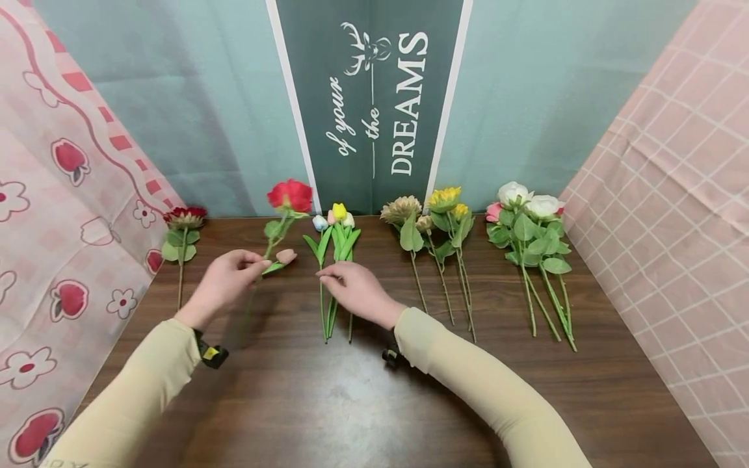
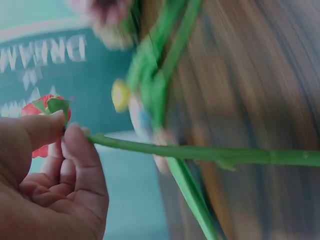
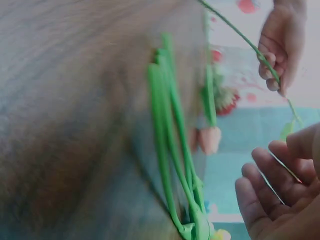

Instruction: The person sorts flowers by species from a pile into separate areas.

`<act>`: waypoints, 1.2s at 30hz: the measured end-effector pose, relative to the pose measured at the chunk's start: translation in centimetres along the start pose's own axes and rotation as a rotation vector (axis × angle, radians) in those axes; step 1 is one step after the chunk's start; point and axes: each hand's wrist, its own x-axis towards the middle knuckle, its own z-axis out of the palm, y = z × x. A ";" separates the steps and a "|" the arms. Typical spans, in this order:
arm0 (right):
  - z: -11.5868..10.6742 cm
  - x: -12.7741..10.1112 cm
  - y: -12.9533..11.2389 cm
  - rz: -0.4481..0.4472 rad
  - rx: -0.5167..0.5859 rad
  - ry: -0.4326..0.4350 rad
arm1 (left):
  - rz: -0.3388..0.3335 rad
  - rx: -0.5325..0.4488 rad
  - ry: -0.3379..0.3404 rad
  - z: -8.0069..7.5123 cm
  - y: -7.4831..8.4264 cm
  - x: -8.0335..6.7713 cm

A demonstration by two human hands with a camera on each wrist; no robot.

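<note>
My left hand [image 1: 225, 279] pinches the stem of a red rose [image 1: 290, 196] between thumb and fingertips. The bloom points up and away, and the long green stem [image 2: 200, 151] runs back across the left wrist view. Just beyond that hand lies a pink tulip [image 1: 286, 256] with a green leaf. Over the stems of a small group of tulips [image 1: 339, 212] reaches my right hand [image 1: 357, 289], its fingers loosely bent and holding nothing. In the right wrist view the tulip stems [image 3: 170, 135] lie on the tabletop, apart from the right fingers [image 3: 270, 185].
A dark red flower [image 1: 184, 218] lies at the far left. Beige flowers [image 1: 402, 209] and yellow flowers [image 1: 445, 198] lie right of centre on the wooden table [image 1: 328, 416]. White and pink roses [image 1: 544, 207] are farther right. Cloth walls stand at the back and both sides.
</note>
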 end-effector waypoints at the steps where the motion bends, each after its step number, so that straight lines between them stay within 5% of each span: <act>1: -0.5 0.0 0.2 0.032 0.090 0.031 | 0.039 -0.009 0.020 0.9 0.9 0.1; 6: -3.1 -0.1 1.0 0.198 0.540 0.126 | 0.192 -0.061 0.060 5.6 5.2 0.2; 11: -5.0 -0.8 1.5 0.312 0.763 0.164 | 0.259 -0.128 0.024 9.5 8.1 0.4; 18: -7.3 -1.7 2.6 0.367 0.894 0.249 | 0.255 -0.230 -0.084 12.8 9.7 0.4; 26: -10.5 -2.6 4.1 0.370 0.975 0.318 | 0.204 -0.310 -0.297 14.5 8.7 -1.8; 36: -9.3 -4.1 4.7 0.383 0.979 0.283 | 0.231 -0.262 -0.262 15.7 8.8 -2.3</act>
